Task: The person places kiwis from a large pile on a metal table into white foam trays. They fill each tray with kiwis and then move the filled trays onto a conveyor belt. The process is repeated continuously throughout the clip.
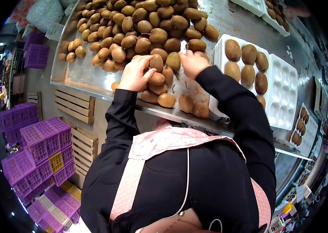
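Note:
A large heap of brown kiwifruit [145,26] lies on a stainless steel table [91,78] before me. My left hand [135,74] rests at the heap's near end, thumb and fingers apart, touching fruit around an upright kiwifruit [156,63]. To its right, my right hand [192,64] reaches over the heap's edge, fingertips beside a greenish kiwifruit [173,61]. What lies under its palm is hidden. A stack of white moulded trays [218,55] stands right of this hand, its top tray holding several kiwifruit [247,75]. My right sleeve covers part of it.
Beside the stack lies a white tray [283,90] with bare hollows. Farther right is another partly filled tray [299,126]. Another person's hand [296,12] shows at top right, near more trays. Purple crates [46,139] and wooden pallets [73,102] stand on the floor at left.

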{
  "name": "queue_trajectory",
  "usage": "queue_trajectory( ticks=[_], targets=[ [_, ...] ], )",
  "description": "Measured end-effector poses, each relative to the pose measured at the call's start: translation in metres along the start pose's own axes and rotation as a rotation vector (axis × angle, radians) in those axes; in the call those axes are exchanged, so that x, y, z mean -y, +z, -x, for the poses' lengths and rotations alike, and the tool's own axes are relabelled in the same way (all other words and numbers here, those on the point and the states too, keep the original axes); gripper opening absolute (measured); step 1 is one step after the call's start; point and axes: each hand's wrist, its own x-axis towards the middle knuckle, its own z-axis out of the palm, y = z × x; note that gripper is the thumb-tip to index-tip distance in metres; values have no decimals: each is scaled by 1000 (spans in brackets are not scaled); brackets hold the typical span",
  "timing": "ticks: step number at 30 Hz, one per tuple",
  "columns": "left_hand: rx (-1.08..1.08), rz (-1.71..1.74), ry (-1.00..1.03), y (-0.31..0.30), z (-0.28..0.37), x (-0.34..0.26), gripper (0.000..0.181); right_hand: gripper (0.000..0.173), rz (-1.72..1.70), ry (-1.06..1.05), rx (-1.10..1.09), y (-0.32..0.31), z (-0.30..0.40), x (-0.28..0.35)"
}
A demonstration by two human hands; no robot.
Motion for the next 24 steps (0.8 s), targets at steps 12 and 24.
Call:
queue_trajectory(
  ticks=[12,24],
  targets=[
    [554,-417,250,35,-55,35,57,52,-175,-36,-355,-34,74,-13],
    [162,169,-27,39,-39,29,50,57,-15,72,-390,-34,231,-82]
  ],
)
